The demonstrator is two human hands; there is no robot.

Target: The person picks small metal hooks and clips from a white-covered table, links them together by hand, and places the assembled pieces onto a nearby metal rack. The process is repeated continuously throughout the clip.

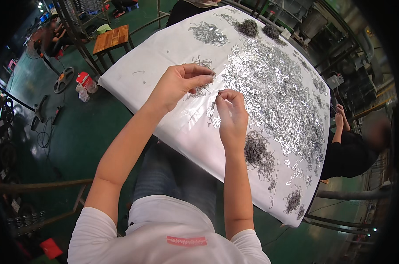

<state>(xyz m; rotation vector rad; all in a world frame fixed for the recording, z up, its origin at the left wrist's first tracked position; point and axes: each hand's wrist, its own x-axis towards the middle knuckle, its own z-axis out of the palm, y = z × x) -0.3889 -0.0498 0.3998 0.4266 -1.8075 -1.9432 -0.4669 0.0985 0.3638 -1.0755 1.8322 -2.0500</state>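
Silver hooks [270, 94] lie spread on the tabletop [142, 90] at three o'clock from the right hand [233, 112], maybe for easy picking. It and the left hand [182, 83] pinch tight, on what I can't tell. A dark pile [257, 152] sits apart at five o'clock, perhaps to stop mixing.

one left hand [178, 84], one right hand [233, 115], one white-covered table [129, 82], one wooden stool [112, 38], metal hooks [276, 99] beyond counting
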